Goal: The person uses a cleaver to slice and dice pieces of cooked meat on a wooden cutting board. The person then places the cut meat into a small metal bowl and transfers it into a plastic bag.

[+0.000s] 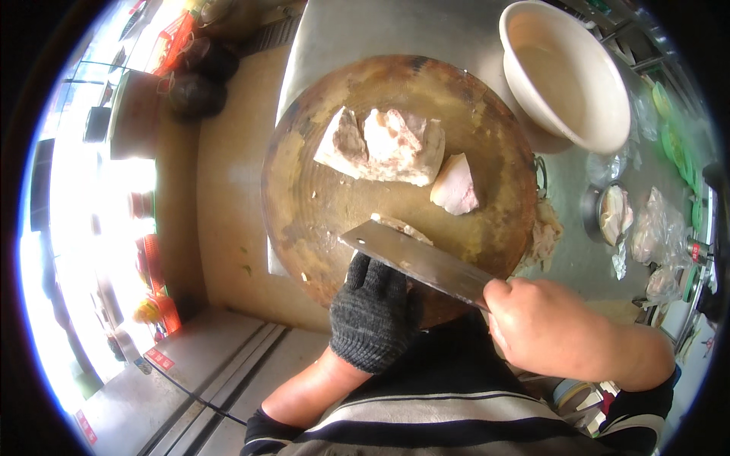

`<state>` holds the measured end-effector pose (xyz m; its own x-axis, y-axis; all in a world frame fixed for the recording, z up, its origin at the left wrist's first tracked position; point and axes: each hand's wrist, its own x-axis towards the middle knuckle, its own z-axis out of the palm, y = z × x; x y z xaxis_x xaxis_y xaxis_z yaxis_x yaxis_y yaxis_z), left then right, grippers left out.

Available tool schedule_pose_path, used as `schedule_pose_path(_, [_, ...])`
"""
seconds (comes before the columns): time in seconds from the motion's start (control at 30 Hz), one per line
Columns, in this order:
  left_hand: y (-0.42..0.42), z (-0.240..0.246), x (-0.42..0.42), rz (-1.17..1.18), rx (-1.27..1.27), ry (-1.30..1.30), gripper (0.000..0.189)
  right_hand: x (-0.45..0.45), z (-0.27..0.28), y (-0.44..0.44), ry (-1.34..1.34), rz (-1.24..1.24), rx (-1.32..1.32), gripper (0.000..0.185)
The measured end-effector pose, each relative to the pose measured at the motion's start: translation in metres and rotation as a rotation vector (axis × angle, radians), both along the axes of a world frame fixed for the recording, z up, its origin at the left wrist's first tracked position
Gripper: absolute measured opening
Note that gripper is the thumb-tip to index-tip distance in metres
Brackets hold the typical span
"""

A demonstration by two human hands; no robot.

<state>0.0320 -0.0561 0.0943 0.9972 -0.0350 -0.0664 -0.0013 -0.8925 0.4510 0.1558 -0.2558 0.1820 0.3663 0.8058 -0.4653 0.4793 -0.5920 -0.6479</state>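
Note:
A Chinese cleaver lies slantwise over a round wooden chopping block, and my right hand grips its handle. My left hand, in a dark grey knitted glove, is on the near side of the blade, fingertips close against it. Under those fingers is a pale piece of fatty meat; its far edge shows beyond the blade, while the cleaver and glove hide most of it. Farther back on the block rest a large pale chunk of meat and a smaller pinkish piece.
The block stands on a metal table. A large white basin is at the back right. Pale scraps lie beside the block. Farther right are a bowl of meat and plastic bags. Metal cabinet tops are at lower left.

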Motion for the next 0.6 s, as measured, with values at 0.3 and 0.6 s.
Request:
schedule_pose_path(0.3, [0.0,0.002,0.004,0.032,-0.002,-0.01,0.064,0.004,-0.091,0.045,-0.1,-0.092,0.197,0.014])
schedule_pose_path(0.6, [-0.003,-0.003,0.002,0.023,0.034,-0.128,0.053,-0.01,-0.019,-0.024,-0.147,-0.079,-0.021,0.012])
